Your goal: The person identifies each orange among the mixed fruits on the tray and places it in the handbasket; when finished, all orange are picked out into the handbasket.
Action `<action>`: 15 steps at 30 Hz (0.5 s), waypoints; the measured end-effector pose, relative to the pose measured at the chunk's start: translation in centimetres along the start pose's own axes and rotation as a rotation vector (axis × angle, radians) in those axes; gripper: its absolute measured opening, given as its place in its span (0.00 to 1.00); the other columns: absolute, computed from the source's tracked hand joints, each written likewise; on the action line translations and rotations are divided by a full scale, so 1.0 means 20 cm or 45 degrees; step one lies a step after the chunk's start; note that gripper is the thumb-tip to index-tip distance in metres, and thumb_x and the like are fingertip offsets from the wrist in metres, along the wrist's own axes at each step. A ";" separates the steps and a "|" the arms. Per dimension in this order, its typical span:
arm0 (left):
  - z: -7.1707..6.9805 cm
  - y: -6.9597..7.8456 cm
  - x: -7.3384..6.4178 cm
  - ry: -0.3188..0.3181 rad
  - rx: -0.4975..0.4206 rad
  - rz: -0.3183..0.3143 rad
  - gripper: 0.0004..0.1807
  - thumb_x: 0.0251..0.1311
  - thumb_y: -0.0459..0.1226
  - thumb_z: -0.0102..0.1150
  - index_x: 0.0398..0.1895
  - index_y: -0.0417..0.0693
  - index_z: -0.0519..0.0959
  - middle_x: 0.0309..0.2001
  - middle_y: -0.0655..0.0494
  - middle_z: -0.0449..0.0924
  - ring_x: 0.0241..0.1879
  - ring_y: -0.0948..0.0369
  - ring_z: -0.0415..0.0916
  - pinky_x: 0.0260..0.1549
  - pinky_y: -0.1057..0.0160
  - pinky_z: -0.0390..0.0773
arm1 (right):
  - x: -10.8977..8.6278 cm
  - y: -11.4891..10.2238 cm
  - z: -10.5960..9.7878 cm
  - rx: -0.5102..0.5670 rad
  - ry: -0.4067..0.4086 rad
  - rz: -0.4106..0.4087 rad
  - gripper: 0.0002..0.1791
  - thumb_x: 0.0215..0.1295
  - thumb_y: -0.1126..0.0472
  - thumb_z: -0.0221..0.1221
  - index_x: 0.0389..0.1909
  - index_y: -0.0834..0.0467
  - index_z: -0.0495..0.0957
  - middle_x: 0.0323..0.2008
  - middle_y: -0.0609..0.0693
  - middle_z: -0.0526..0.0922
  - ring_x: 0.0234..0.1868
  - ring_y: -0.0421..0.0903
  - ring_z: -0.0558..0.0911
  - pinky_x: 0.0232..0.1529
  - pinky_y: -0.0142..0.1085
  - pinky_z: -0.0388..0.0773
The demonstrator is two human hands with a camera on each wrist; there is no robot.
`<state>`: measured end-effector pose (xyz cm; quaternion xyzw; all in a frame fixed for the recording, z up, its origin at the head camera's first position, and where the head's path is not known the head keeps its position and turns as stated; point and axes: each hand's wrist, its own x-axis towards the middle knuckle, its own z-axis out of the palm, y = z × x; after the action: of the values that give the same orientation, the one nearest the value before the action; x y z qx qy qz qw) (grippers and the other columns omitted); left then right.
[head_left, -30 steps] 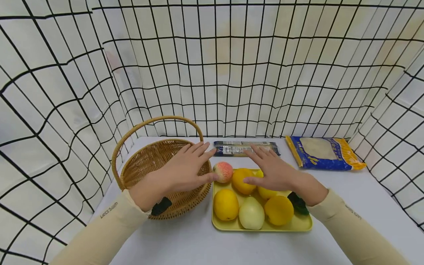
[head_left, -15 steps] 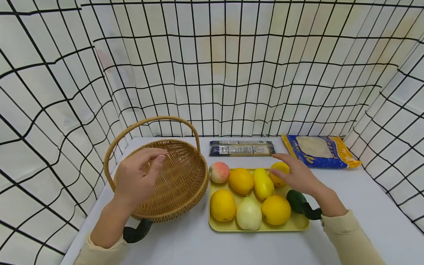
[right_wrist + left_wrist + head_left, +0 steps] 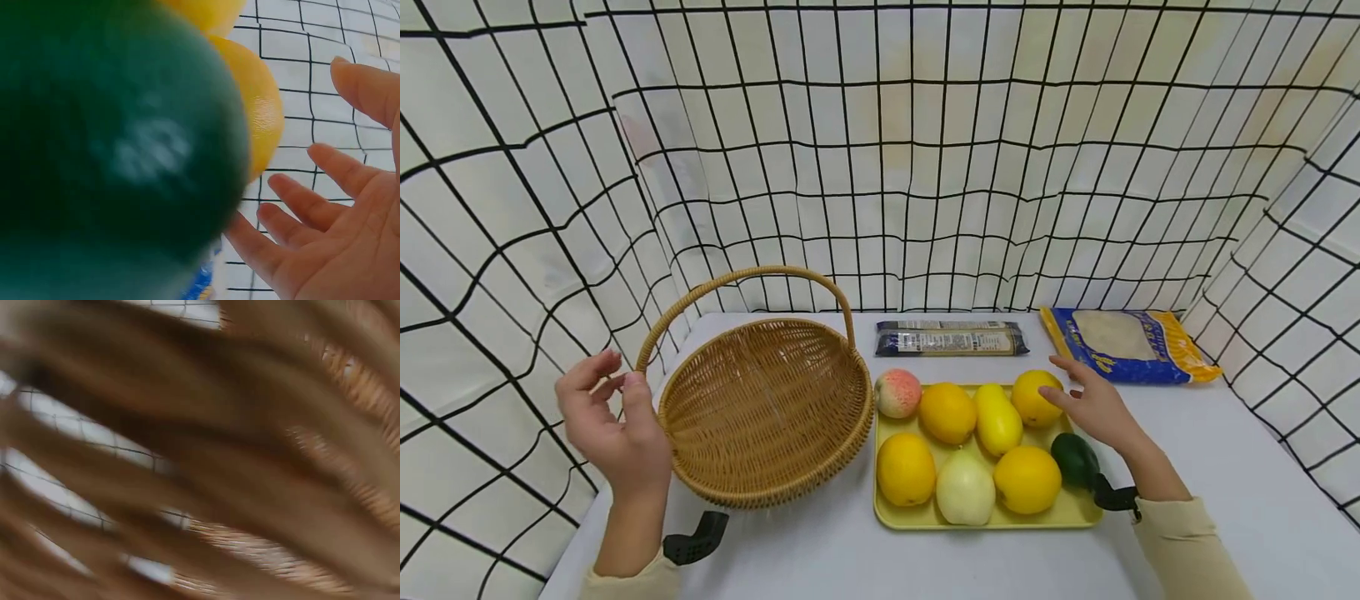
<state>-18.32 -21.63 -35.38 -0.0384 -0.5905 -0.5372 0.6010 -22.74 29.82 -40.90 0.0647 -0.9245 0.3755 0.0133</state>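
Note:
My left hand [image 3: 617, 433] is beside the left end of the handle of a brown wicker basket [image 3: 767, 408], its fingers loosely bent with nothing seen between them. Whether it touches the handle I cannot tell. The left wrist view is badly blurred, with wicker [image 3: 262, 550] behind streaked fingers. Spread over the back right of a yellow tray [image 3: 985, 527], my right hand [image 3: 1101, 412] is beside a round yellow fruit [image 3: 1036, 397]. In the right wrist view this hand [image 3: 331, 244] has its fingers extended, and a dark green fruit [image 3: 125, 144] fills the near left.
Also on the tray are a pale green pear [image 3: 965, 489], a long yellow fruit [image 3: 997, 419] and several yellow-orange fruits. A pink peach [image 3: 898, 392] is at its back left corner. Behind lie dark packets [image 3: 951, 339] and a blue-yellow bag [image 3: 1123, 346]. Black-grid white walls surround the table.
Both hands began over the basket and the tray's left part. The left moved left, past the basket's rim to the handle's base; the right moved right to the tray's back right. The fruits stayed put.

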 end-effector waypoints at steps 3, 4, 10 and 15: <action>-0.06 -0.12 -0.05 -0.195 0.040 -0.228 0.14 0.63 0.30 0.49 0.50 0.34 0.76 0.45 0.61 0.77 0.50 0.62 0.74 0.51 0.70 0.69 | 0.01 0.04 0.02 0.082 -0.008 0.037 0.42 0.66 0.43 0.58 0.74 0.60 0.55 0.71 0.68 0.58 0.69 0.68 0.58 0.62 0.60 0.64; -0.08 -0.15 -0.06 -0.252 0.059 -0.285 0.13 0.66 0.32 0.48 0.50 0.35 0.76 0.45 0.61 0.78 0.50 0.62 0.74 0.51 0.70 0.68 | 0.01 0.05 0.03 0.100 -0.011 0.048 0.43 0.66 0.43 0.58 0.74 0.59 0.55 0.71 0.67 0.58 0.69 0.69 0.58 0.62 0.61 0.63; -0.14 -0.24 -0.11 -0.339 0.001 -0.449 0.22 0.74 0.39 0.38 0.40 0.34 0.81 0.38 0.58 0.83 0.48 0.61 0.75 0.53 0.68 0.65 | 0.03 0.10 0.09 0.130 -0.027 0.055 0.43 0.64 0.45 0.61 0.74 0.59 0.55 0.70 0.66 0.60 0.67 0.68 0.61 0.62 0.64 0.60; -0.16 -0.28 -0.14 -0.283 -0.179 -0.468 0.24 0.72 0.37 0.40 0.33 0.23 0.79 0.37 0.56 0.84 0.52 0.54 0.74 0.59 0.64 0.61 | 0.02 0.13 0.15 0.144 0.013 0.017 0.45 0.63 0.48 0.63 0.74 0.60 0.54 0.67 0.66 0.63 0.62 0.64 0.68 0.59 0.60 0.66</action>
<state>-19.29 -24.42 -41.63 -0.0309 -0.6113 -0.6699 0.4202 -23.46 29.59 -44.76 0.0573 -0.9021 0.4276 0.0117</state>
